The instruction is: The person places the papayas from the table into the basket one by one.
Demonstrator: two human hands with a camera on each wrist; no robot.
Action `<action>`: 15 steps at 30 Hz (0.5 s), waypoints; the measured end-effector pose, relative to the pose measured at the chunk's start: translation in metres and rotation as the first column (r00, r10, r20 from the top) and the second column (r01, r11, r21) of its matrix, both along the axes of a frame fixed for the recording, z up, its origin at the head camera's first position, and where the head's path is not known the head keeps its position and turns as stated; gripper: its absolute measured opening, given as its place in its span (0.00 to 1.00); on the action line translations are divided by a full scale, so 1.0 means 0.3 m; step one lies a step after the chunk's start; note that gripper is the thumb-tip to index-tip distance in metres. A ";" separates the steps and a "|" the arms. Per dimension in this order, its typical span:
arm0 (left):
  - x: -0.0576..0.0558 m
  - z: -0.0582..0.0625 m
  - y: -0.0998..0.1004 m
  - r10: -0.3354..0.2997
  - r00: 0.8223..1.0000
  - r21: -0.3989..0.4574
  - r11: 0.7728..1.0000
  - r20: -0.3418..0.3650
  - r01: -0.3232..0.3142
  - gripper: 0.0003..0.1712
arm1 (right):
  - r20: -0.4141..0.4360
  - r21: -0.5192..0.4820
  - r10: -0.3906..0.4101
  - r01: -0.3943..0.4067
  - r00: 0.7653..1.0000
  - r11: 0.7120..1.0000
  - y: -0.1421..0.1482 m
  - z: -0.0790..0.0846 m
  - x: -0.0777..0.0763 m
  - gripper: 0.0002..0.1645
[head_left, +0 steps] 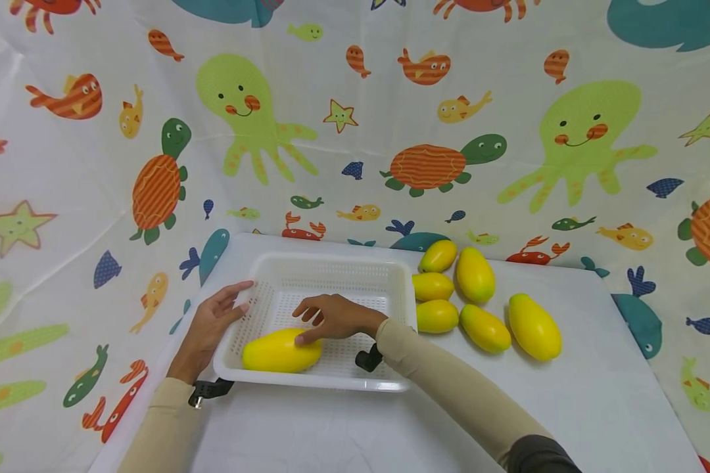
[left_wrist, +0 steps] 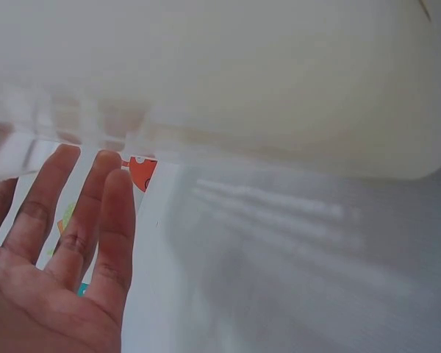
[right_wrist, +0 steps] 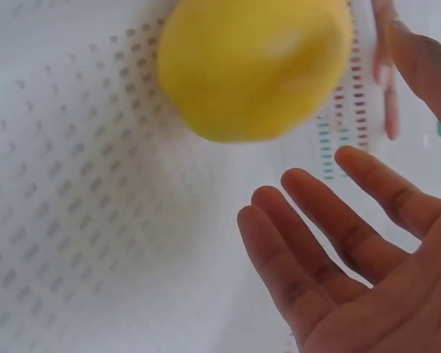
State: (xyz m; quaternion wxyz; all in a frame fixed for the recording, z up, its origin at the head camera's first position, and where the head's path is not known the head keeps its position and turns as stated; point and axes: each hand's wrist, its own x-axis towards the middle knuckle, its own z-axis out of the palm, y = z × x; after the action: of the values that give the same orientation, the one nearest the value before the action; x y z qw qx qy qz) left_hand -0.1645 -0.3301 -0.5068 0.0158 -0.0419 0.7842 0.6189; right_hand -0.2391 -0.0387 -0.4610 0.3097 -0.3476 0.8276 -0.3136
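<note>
A white perforated plastic basket stands on the table, with one large yellow mango lying in its front left part. My left hand is at the basket's left rim, its thumb by the edge. In the left wrist view, its fingers extend toward the outside of the basket wall. Over the basket, my right hand is beside the mango's right end, the thumb overlapping it in the head view. The right wrist view shows its fingers loosely extended and apart from the mango.
Several yellow mangoes stand to the right of the basket, including a large one farthest right and another toward the back. A white cloth covers the table. Behind it hangs a curtain printed with sea animals.
</note>
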 end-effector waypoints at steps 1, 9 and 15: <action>0.001 0.000 0.001 -0.003 1.000 0.001 1.000 -0.001 0.003 0.36 | -0.005 -0.012 -0.003 0.003 1.000 1.000 0.008 0.007 -0.002 0.36; 0.003 0.004 0.008 0.000 1.000 0.002 1.000 0.013 0.000 0.37 | -0.043 -0.095 -0.030 0.026 0.999 0.995 0.084 0.079 -0.007 0.35; 0.005 0.012 0.008 0.003 1.000 -0.001 1.000 0.031 -0.003 0.36 | -0.076 -0.143 -0.058 0.046 0.995 0.989 0.140 0.118 -0.013 0.35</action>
State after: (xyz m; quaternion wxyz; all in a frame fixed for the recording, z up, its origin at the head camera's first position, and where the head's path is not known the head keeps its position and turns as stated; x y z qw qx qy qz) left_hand -0.1629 -0.3278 -0.5032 0.0270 -0.0525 0.7840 0.6180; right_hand -0.2431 0.0034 -0.4256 0.2425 -0.3593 0.8239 -0.3651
